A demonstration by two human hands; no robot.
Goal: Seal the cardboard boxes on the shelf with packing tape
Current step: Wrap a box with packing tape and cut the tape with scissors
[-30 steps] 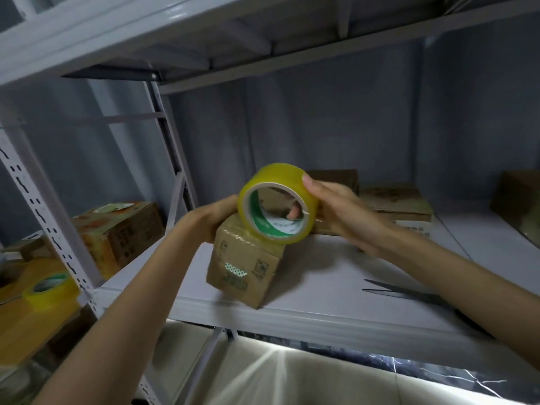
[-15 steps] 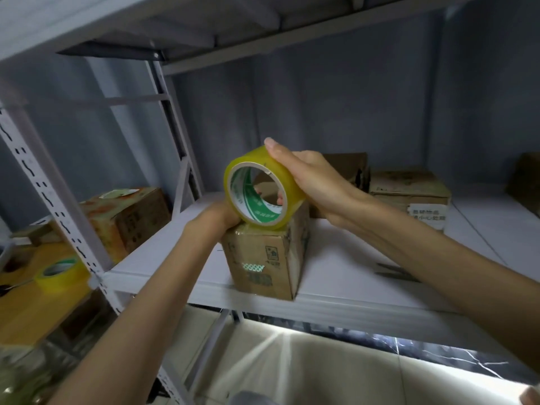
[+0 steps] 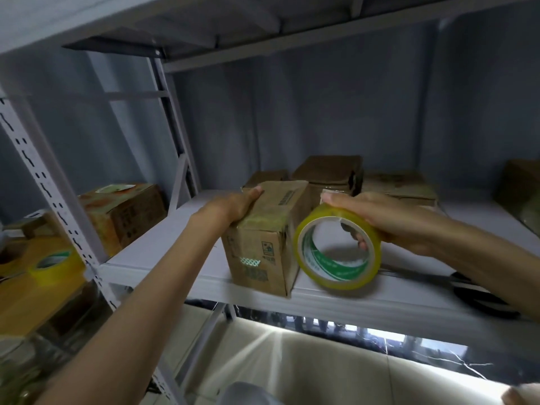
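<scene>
1. A small cardboard box [image 3: 263, 235] stands near the front edge of the white shelf [image 3: 163, 247], a bit to the left of the middle.
2. The left hand [image 3: 230, 204] rests on the box's top left edge, at about 10 o'clock from the box's middle. Its fingers lie over the top and the thumb side hugs the corner, so it holds the box.
3. Shiny tape already lies across the near part of the box top.
4. The tape roll [image 3: 339, 252] is yellow with a green and white inside. It stands on its edge on the shelf, just beside the box at 3 o'clock.
5. The right hand [image 3: 388, 220] grips the roll from above. Its fingers curl over the top, and one fingertip shows inside the ring.
6. More boxes [image 3: 330, 173] sit at the back, at 12 o'clock.
7. Black scissors [image 3: 467, 290] lie on the shelf at 4 o'clock from the roll, partly under the right arm.
8. A second tape roll [image 3: 52, 266] lies far left, at 9 o'clock.
</scene>
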